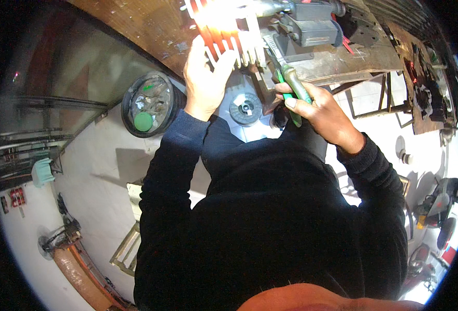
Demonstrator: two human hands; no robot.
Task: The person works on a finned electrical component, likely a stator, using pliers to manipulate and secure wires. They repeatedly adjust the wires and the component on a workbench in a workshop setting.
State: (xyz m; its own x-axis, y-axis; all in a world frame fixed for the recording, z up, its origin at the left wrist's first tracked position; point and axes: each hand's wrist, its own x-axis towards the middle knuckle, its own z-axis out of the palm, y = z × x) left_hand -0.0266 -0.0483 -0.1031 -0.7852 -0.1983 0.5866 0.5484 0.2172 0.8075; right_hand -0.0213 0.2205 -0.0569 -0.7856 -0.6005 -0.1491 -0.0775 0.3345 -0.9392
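Observation:
My right hand (325, 111) is closed around the green-handled pliers (295, 83). Their metal jaws point up toward the bench, beside the white end of a ribbed red and white coil former (230, 45). My left hand (208, 78) holds the lower left edge of that former, with thumb and fingers on either side of it. Strong glare washes out the former's upper part, so any wire on it is hard to make out. A grey machine (314, 31) with a shaft stands on the bench just right of the former.
The wooden bench (358, 65) runs across the top. Below it, between my knees, is a grey spool (245, 109). A black bucket (130, 124) of scraps with a green lid stands at the left. Far right, a cluttered board (423, 88) holds tools.

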